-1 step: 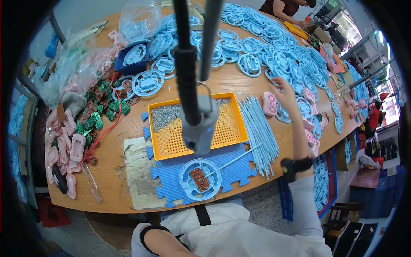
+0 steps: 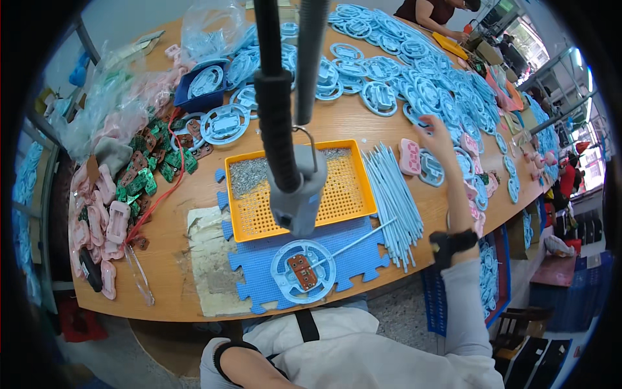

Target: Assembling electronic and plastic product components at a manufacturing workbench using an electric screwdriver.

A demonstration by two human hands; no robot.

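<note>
My right hand (image 2: 438, 141) reaches over the right side of the table, thumb and fingers apart, beside the near edge of a heap of light blue ring-shaped plastic parts (image 2: 418, 97). Just left of its wrist lie a pink plastic casing (image 2: 409, 157) and a blue ring part (image 2: 430, 170). Only my left forearm (image 2: 249, 366) shows at the lower edge; the left hand is out of view. On a blue foam mat (image 2: 363, 249) in front of me rests a blue ring part (image 2: 282, 285) with a brown circuit board (image 2: 302, 272) in it and a thin blue stick (image 2: 356, 241) extending from it.
A yellow perforated tray (image 2: 259, 235) holds small metal pieces. Above it hangs a grey electric screwdriver (image 2: 299, 201). A bundle of blue sticks (image 2: 394, 207) lies to its right. Green circuit boards (image 2: 139, 178), pink casings (image 2: 118, 223) and tweezers (image 2: 139, 275) lie left. Another person (image 2: 427, 16) works far right.
My right hand and forearm sit slightly farther right, the fingers still apart. The hanging screwdriver appears shifted slightly left. The ring on the mat stays in place.
</note>
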